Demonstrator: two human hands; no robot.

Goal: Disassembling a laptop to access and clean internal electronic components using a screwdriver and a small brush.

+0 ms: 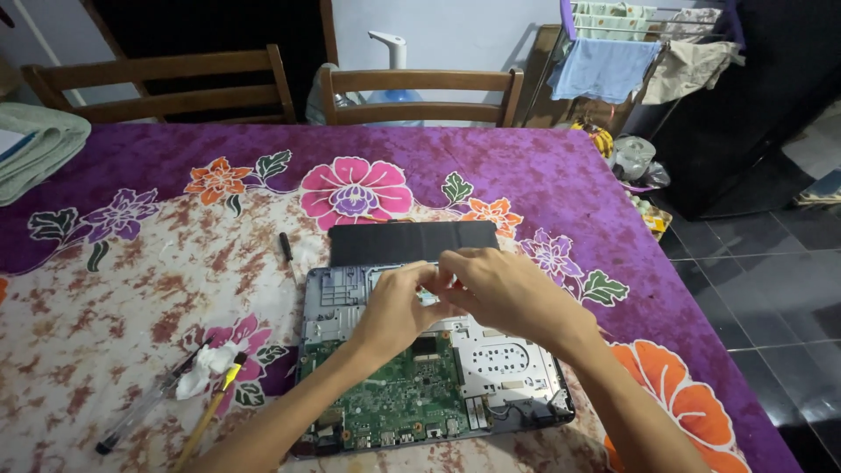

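The surface (543, 166) wears a purple flowered cloth. An opened laptop (429, 368) lies at 6 o'clock, a black panel (412, 241) just above it. A screwdriver (286, 246) sits toward 10, a pen (144, 407), tissue (203, 368) and brush (210, 412) at 8, and a folded towel (39, 144) at 10.

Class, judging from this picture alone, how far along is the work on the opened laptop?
Done: the laptop base lies open, green circuit board exposed, a black panel set behind it. In hand: left hand and right hand meet over the upper middle; what they pinch is hidden. Left: the board appears to sit in place.
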